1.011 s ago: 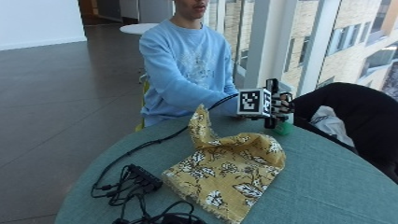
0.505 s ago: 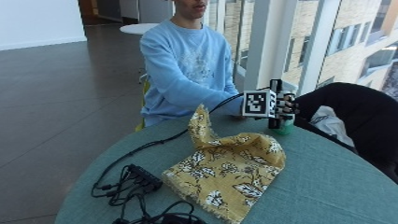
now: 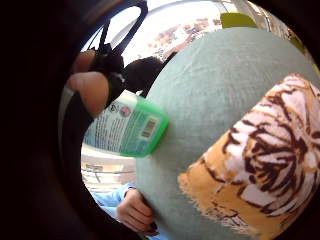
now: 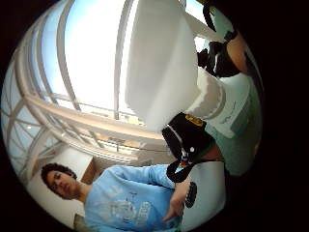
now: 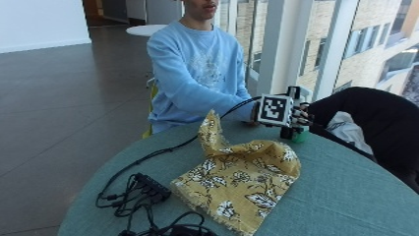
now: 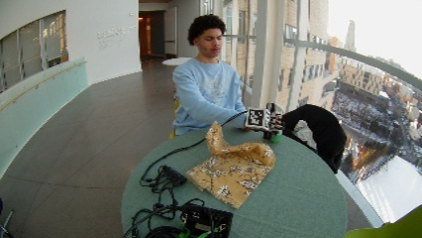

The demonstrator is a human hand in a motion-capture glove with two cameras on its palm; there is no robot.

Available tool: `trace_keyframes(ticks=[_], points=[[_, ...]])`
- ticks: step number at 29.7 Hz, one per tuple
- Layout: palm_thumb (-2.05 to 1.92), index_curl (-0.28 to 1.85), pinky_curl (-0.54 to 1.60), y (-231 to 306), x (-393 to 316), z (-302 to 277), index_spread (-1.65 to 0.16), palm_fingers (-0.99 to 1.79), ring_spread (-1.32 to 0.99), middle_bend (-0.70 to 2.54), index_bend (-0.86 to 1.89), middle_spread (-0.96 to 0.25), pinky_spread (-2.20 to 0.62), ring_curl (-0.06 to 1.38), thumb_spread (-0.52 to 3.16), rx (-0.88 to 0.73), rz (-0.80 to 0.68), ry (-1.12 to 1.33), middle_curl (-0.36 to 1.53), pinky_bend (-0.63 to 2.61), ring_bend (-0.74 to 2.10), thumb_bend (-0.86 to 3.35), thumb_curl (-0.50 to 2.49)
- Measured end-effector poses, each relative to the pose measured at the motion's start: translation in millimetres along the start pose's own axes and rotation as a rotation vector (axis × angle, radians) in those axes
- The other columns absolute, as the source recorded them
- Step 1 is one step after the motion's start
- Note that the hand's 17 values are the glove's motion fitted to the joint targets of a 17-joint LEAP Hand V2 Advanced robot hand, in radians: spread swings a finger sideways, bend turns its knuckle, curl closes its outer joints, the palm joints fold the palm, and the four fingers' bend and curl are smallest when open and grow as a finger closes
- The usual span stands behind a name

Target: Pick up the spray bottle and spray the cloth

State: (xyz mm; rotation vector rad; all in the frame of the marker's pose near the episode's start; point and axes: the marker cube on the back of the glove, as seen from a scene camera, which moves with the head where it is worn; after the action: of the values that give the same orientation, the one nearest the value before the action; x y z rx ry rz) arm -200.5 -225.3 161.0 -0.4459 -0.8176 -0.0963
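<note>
Now the gloved right hand is at the far edge of the round counter, fingers curled round the green spray bottle, and it looks just lifted: the little-finger palm view shows the bottle's base hanging at the counter's rim rather than planted on it. In the outside view only a sliver of green peeks out below the hand, so how high it sits is hard to call.

And the cloth, yellow with a floral print, lies rumpled in the middle of the counter, one corner standing up in a peak nearest the person. It is near the hand but apart from it, lying from the hand toward the counter's middle and the camera's side.

That's the relation everything turns on: the bottle's long axis appears roughly upright, and the nozzle, which I cannot see, would need to face down and across toward the cloth. The bare hand rests at the counter's edge, well out of play.
</note>
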Motion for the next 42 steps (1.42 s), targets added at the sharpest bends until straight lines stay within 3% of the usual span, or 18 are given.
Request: trace_keyframes(ticks=[6, 17, 28, 36, 42], points=[[0.73, 0.5, 0.29, 6.8, 15.6, 2.0, -0.26, 0.8, -0.06, 0.13, 0.24, -0.07, 0.15, 0.36, 0.98, -0.068, 0.074, 0.027, 0.37, 0.19, 0.19, -0.04, 0.39], [0.72, 0.48, 0.3, 60.0, -14.3, -55.9, -0.28, 0.8, -0.04, 0.15, 0.24, -0.07, 0.17, 0.35, 0.98, 0.116, 0.057, 0.321, 0.34, 0.19, 0.19, -0.03, 0.36], [0.73, 0.47, 0.3, 239.8, -60.9, -141.4, -0.28, 0.8, -0.01, 0.2, 0.22, -0.07, 0.17, 0.33, 1.03, 0.315, -0.045, 0.776, 0.36, 0.16, 0.17, -0.02, 0.35], [0.72, 0.47, 0.28, 355.1, -8.7, -204.6, -0.3, 0.81, -0.01, 0.21, 0.23, -0.07, 0.17, 0.32, 1.05, 0.376, 0.106, 0.874, 0.38, 0.15, 0.17, -0.02, 0.34], [0.72, 0.46, 0.27, 404.2, 32.2, -231.9, -0.3, 0.81, -0.01, 0.21, 0.22, -0.07, 0.18, 0.32, 1.06, 0.403, 0.211, 0.829, 0.39, 0.15, 0.18, -0.02, 0.33]])
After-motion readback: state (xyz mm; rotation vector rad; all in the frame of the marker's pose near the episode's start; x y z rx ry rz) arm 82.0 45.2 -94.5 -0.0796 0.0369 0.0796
